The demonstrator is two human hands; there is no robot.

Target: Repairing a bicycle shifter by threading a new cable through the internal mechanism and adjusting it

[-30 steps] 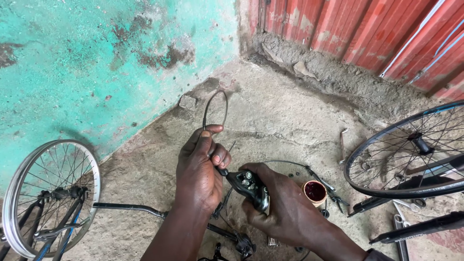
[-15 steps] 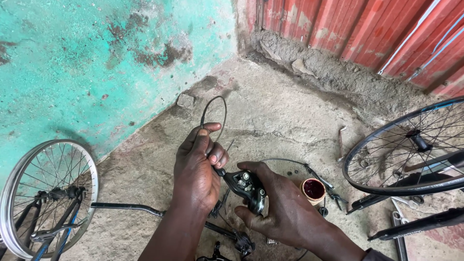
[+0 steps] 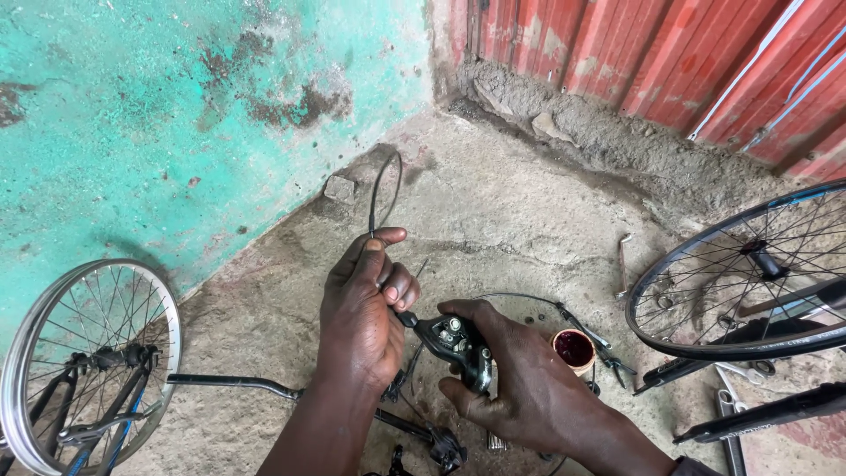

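Observation:
My right hand (image 3: 520, 388) grips a black bicycle brake lever body (image 3: 458, 348) with small bolts on top. My left hand (image 3: 361, 308) is closed on a thin black cable (image 3: 381, 189) that loops upward from my fingers toward the wall; its lower end meets the lever body at my fingertips. Both hands are close together over a black handlebar tube (image 3: 238, 383) lying on the concrete floor.
A small red cup (image 3: 575, 350) with dark liquid stands just right of my right hand, with pliers (image 3: 608, 348) beside it. One silver-rimmed bicycle wheel (image 3: 84, 370) leans at the left and another wheel (image 3: 749, 273) sits at the right. A turquoise wall (image 3: 176, 115) and red corrugated sheet (image 3: 705, 62) close the corner.
The view has shifted slightly; my hands stay on the lever body and the cable, with the left fingers moved a little along the cable.

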